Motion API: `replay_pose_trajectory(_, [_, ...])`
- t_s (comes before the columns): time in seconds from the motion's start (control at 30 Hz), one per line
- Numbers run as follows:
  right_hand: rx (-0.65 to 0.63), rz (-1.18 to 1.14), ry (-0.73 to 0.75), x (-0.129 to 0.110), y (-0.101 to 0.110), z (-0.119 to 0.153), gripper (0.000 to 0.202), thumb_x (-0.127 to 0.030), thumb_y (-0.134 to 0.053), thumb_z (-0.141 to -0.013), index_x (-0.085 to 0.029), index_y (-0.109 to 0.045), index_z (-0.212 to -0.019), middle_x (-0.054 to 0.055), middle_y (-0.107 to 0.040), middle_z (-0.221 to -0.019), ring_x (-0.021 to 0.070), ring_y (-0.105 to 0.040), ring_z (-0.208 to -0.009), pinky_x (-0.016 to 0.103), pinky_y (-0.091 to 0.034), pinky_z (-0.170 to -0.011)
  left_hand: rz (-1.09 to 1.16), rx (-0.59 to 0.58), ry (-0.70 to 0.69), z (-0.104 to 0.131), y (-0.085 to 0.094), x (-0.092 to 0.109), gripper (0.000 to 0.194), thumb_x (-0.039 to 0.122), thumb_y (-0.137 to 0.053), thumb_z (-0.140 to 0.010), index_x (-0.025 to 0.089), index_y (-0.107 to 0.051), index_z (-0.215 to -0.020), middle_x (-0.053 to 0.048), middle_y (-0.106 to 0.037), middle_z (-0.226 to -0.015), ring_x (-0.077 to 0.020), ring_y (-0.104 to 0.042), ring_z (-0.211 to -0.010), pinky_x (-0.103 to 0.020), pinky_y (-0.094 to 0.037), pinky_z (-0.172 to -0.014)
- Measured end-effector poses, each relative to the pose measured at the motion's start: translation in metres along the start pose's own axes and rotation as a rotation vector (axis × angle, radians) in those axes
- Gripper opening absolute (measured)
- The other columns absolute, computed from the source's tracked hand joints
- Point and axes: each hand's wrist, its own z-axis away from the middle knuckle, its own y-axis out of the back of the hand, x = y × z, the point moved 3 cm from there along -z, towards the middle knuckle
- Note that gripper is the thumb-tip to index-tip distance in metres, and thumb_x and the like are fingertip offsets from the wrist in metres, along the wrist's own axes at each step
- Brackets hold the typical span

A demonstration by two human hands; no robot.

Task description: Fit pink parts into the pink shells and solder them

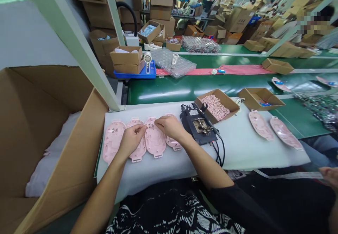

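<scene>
Several pink oval plastic housings lie in a row on the white work mat, among them a leftmost housing and a middle housing. My left hand is over the second housing, its fingertips pinched near the upper left rim of the middle one. From the other side my right hand reaches over the fourth housing, thumb and fingers pinched at the middle housing's top right. Whatever sits between either set of fingertips is too small or hidden to make out.
Right of the housings stands a black soldering station with cables. Behind it, a cardboard box holds small pink parts. Two more pink housings lie farther right. A large carton stands at left; a green conveyor runs behind.
</scene>
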Motion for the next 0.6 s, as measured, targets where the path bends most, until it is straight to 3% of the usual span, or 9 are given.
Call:
replay_pose_trajectory(0.13, [-0.11,0.097,0.07,0.004,-0.021,-0.017,0.022,-0.017,-0.053,-0.099,-0.016,-0.075,-0.098,0.009,-0.073,-0.096,0.0185,-0.065,-0.09,0.027,-0.044,-0.08,-0.283,-0.014,-0.01,-0.007,0.007,-0.005,0.03,0.041,-0.058,-0.086,0.02,-0.078,-0.092,-0.001,-0.066,-0.069,-0.0198,-0.06,-0.07,-0.031,-0.042,-0.069])
replay_pose_trajectory(0.3, [-0.138,0.116,0.176,0.004,-0.037,-0.017,0.021,-0.017,-0.058,-0.097,-0.019,-0.074,-0.111,0.01,-0.071,-0.112,0.0206,-0.058,-0.104,0.03,-0.044,-0.091,-0.552,-0.067,0.012,-0.007,0.001,-0.004,0.033,0.039,-0.058,-0.089,0.024,-0.075,-0.113,-0.004,-0.074,-0.082,-0.0242,-0.066,-0.082,-0.032,-0.044,-0.072])
replay_pose_trajectory(0.5, [-0.069,0.079,0.162,0.01,-0.034,-0.014,0.034,-0.011,-0.049,-0.099,-0.021,-0.07,-0.123,0.011,-0.065,-0.123,0.0205,-0.055,-0.104,0.035,-0.044,-0.099,-0.765,-0.144,-0.01,-0.007,-0.008,0.001,0.04,0.038,-0.052,-0.094,0.03,-0.068,-0.13,-0.008,-0.076,-0.106,-0.03,-0.067,-0.103,-0.036,-0.048,-0.082])
replay_pose_trajectory(0.6, [-0.005,0.085,0.108,0.009,-0.029,-0.017,0.033,-0.014,-0.046,-0.1,-0.018,-0.07,-0.122,0.011,-0.064,-0.122,0.0215,-0.055,-0.103,0.035,-0.045,-0.098,-0.841,-0.178,-0.025,-0.009,-0.014,0.003,0.041,0.036,-0.049,-0.096,0.031,-0.066,-0.133,-0.01,-0.075,-0.11,-0.0318,-0.067,-0.104,-0.038,-0.049,-0.084])
